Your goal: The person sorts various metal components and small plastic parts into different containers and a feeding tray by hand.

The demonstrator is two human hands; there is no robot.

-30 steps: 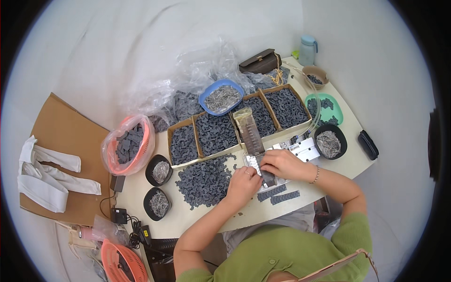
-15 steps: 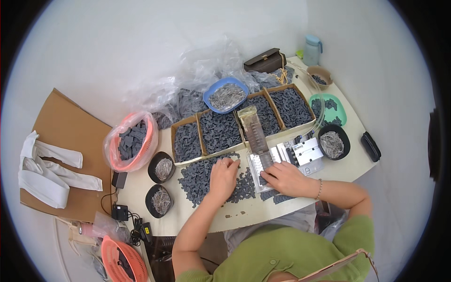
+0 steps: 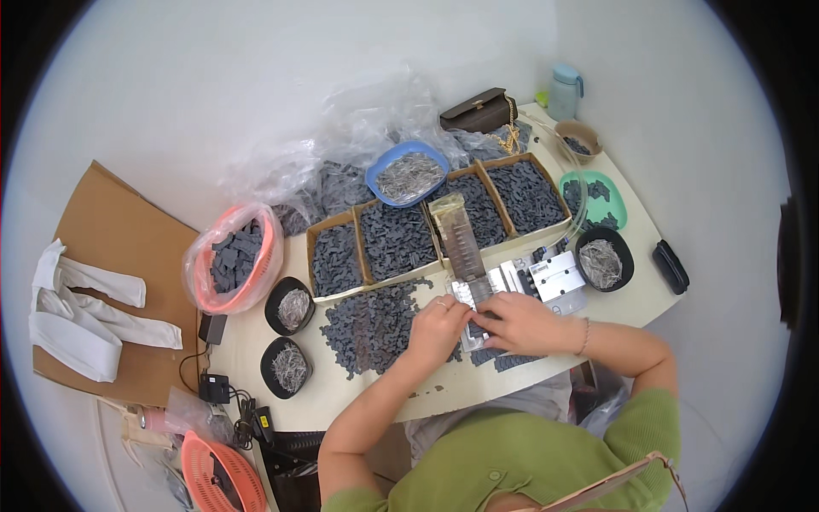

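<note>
My left hand [image 3: 437,331] and my right hand [image 3: 525,324] meet at the front of a small metal assembly fixture [image 3: 514,277]. The left fingers are pinched together at its edge; whatever they grip is too small to name. The right fingers are bent and pressed close beside the left fingertips, and they hide what lies beneath. A long clear strip [image 3: 461,235] with dark contents slants up from the fixture to the divided box. Loose dark grey plastic parts [image 3: 367,328] lie spread on the table left of my left hand.
A divided cardboard box [image 3: 367,282] full of grey parts stands behind. Pins fill a blue tray [image 3: 372,181] and several black bowls, one [image 3: 630,264] right of the fixture. A green tray [image 3: 620,209], a black case [image 3: 671,266] and a pink basket [image 3: 277,247] flank the work area.
My left hand has moved right, from the loose grey parts to the fixture, and now touches or nearly touches the right fingers. My right hand stays at the fixture.
</note>
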